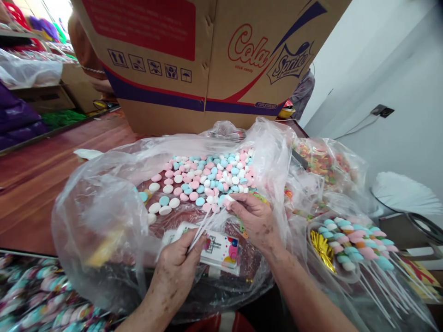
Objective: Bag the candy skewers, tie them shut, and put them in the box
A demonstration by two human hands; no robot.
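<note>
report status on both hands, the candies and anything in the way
Left hand gripping white sticks. Right hand pinching a candy near the stick tips. Loose candies piled beyond; plastic bunched around, not covering the hands.

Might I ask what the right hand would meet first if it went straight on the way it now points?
Probably the pastel candies near the far ends of the white sticks, just beyond the right hand, though depth is unclear.

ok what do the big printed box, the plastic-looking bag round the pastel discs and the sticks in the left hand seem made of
Box: likely cardboard, matte brown. Bag: thin plastic film, see-through with shiny creases. Sticks: smooth, white, probably plastic; paper possible.
</note>
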